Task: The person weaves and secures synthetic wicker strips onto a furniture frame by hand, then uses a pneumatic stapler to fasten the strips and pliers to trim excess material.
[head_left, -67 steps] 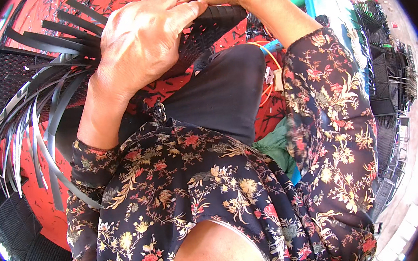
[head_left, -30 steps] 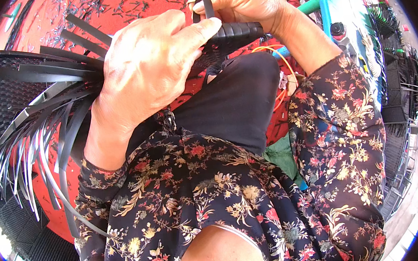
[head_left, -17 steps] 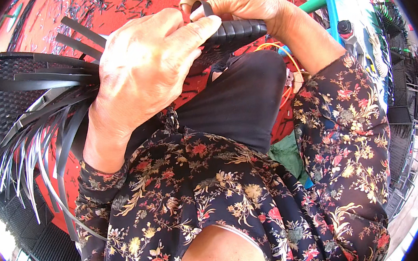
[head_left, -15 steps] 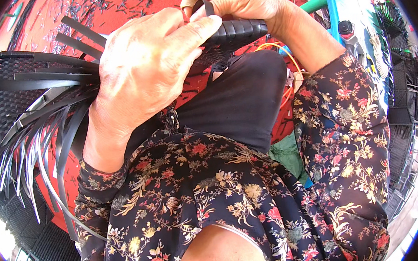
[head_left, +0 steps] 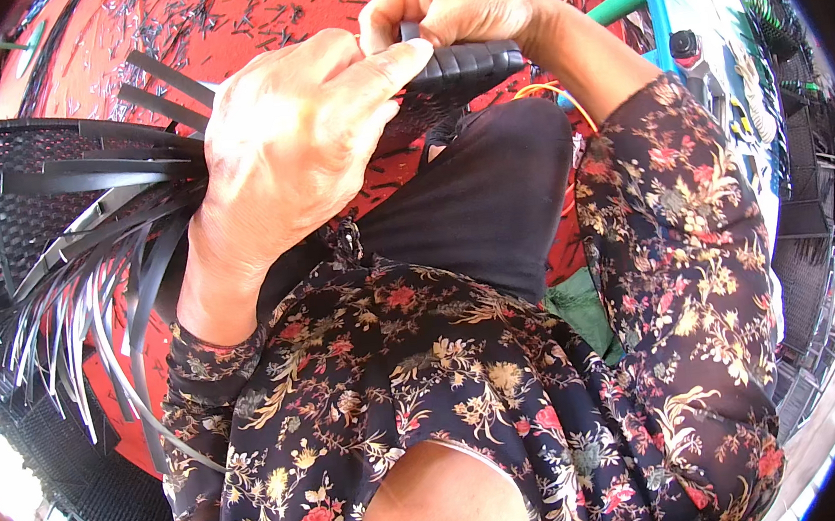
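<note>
A black woven panel with a thick strip-wrapped edge sits above my knee, partly hidden by my hands. My left hand is closed over that edge, its thumb pressed along the top beside a black flat strip. My right hand is just beyond, fingers pinched at the same strip, of which only a short piece shows between the hands. Past the back of my left hand, a fan of loose black plastic strips spreads out to the left; their ends near the panel are hidden by this hand.
Scattered black strip cuttings lie on the red floor covering. A dark woven piece stands at far left. An orange cord runs beyond my knee. At right are a green tube and a black-and-grey tool.
The strip's raised loop between my hands has shrunk to a short end. My right hand has shifted slightly down and left, its forearm drawn inward. My left hand keeps its hold.
</note>
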The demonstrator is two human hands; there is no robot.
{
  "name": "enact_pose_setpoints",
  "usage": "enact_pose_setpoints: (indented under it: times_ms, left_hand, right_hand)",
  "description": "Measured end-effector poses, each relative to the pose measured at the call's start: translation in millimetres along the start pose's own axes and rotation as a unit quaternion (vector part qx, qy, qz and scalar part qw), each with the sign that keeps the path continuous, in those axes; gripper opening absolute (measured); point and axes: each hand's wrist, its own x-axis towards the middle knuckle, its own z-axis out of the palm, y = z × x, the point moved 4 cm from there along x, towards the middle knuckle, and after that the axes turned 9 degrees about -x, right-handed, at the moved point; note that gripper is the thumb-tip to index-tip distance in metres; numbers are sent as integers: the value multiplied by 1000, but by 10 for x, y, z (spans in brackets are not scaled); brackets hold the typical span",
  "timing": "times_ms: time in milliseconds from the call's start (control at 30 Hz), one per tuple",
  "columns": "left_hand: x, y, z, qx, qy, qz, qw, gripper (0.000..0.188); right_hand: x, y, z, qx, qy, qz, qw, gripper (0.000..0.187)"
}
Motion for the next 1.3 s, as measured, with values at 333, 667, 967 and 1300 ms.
enact_pose_setpoints:
  times_ms: [333,667,967,1300]
  left_hand:
    - [7,43,-102,-6,1,-2,1000,38]
    - [136,80,-141,-16,-12,-10,1000,36]
    - [31,-34,-80,-9,5,-30,999,30]
    - [-17,-119,-33,-26,46,-21,998,25]
  right_hand:
    - [11,68,-8,-27,-26,-116,993,25]
    - [38,-9,38,-20,-35,-122,992,29]
    - [-113,44,-30,-10,27,-126,992,38]
    - [-549,-332,910,-677,437,-234,544,24]
